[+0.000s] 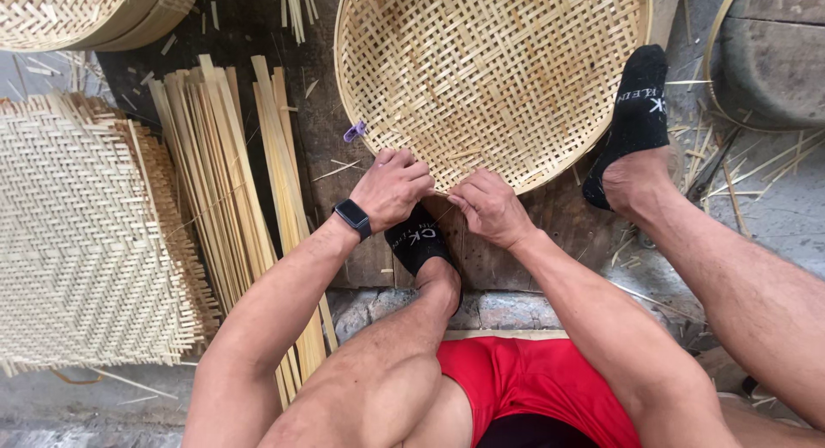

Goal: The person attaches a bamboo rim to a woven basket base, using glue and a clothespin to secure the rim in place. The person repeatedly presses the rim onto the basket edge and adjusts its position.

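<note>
A round woven bamboo tray (490, 78) lies on dark wooden boards in front of me. My left hand (393, 187), with a black watch on its wrist, grips the tray's near rim with fingers curled. Right beside it, my right hand (488, 207) pinches the same rim, fingertips closed on the edge strip. A small purple clip (354, 131) is fixed to the rim just left of my left hand. My two feet in black socks (634, 113) rest against the tray, one under my hands and one on its right side.
A bundle of long bamboo strips (228, 181) lies to the left. A flat woven bamboo mat (77, 242) sits at far left, another woven tray (77, 14) at top left. A grey stone block (773, 57) stands at upper right. Loose splinters litter the ground.
</note>
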Demonstrator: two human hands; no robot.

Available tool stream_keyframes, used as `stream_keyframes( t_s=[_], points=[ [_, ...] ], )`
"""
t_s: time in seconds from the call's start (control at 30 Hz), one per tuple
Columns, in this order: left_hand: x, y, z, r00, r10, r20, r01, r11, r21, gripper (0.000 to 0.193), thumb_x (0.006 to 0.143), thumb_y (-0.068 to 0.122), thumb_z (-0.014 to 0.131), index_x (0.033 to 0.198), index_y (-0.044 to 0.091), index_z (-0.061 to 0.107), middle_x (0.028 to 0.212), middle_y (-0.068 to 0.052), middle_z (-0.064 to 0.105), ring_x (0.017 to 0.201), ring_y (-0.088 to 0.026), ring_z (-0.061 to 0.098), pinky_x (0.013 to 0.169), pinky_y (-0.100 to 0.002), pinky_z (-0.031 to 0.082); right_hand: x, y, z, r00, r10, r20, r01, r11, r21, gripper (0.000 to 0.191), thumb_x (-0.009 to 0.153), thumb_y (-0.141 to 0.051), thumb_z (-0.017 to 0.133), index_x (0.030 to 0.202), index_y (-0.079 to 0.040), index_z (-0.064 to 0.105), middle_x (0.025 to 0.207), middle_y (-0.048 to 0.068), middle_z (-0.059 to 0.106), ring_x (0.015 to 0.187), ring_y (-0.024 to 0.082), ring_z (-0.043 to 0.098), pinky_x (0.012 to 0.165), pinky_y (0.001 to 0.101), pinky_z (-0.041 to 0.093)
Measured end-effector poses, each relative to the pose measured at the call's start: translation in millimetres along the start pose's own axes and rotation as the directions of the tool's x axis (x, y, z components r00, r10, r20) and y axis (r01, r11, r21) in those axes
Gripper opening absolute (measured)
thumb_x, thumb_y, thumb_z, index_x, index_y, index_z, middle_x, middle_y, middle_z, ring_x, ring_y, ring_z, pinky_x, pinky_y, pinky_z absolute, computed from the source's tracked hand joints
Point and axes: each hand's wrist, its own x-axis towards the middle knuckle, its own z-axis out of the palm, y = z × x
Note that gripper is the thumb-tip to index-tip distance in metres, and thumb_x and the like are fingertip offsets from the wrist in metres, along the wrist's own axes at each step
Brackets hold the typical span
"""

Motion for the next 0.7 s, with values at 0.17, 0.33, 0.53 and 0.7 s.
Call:
stream_keyframes(
  t_s=[0.17,0.33,0.53,0.7],
  points=[
    [-0.2,2.2,-0.5,1.000,-0.016,-0.017,0.016,1.000,-0.016,0.009,0.095,0.025,0.066,0.091,0.017,0.067,0.091,0.002,0.056,0.101,-0.022,0.054,0.094,-0.042,0.038,-1.5,1.5,3.0,1.000,0.006,-0.006,-0.006,1.000,-0.012,0.011,0.088,-0.006,0.077,0.092,-0.005,0.067,0.088,0.010,0.065,0.086,0.031,0.063,0.079,0.0417,0.051],
    [-1.9,9.5,6.4,0.999,-0.035,-0.038,0.035,0.999,0.003,0.008,0.094,0.020,0.065,0.096,0.013,0.067,0.097,-0.003,0.056,0.103,-0.024,0.054,0.097,-0.042,0.038,-1.6,1.9,2.8,1.000,-0.001,0.002,0.001,1.000,-0.017,0.011,0.088,-0.007,0.077,0.092,-0.005,0.067,0.087,0.009,0.065,0.086,0.030,0.063,0.078,0.0412,0.051],
    [-2.4,13.7,10.3,0.997,-0.028,-0.070,0.028,1.000,-0.005,0.012,0.088,0.012,0.065,0.100,0.014,0.069,0.098,-0.003,0.057,0.106,-0.024,0.055,0.098,-0.042,0.037,-2.1,2.1,1.3,1.000,-0.010,0.009,0.010,1.000,-0.014,0.011,0.088,-0.008,0.077,0.093,-0.005,0.068,0.088,0.008,0.065,0.086,0.029,0.063,0.079,0.0399,0.051],
    [-0.2,13.6,9.8,0.996,-0.078,-0.040,0.075,0.995,-0.064,0.007,0.090,0.011,0.067,0.095,0.013,0.070,0.094,-0.003,0.057,0.101,-0.022,0.056,0.094,-0.042,0.036,-1.2,2.3,3.1,1.000,-0.009,0.020,0.009,1.000,-0.019,0.011,0.088,-0.008,0.076,0.092,-0.005,0.066,0.087,0.009,0.062,0.084,0.030,0.060,0.077,0.0409,0.049]
  ],
)
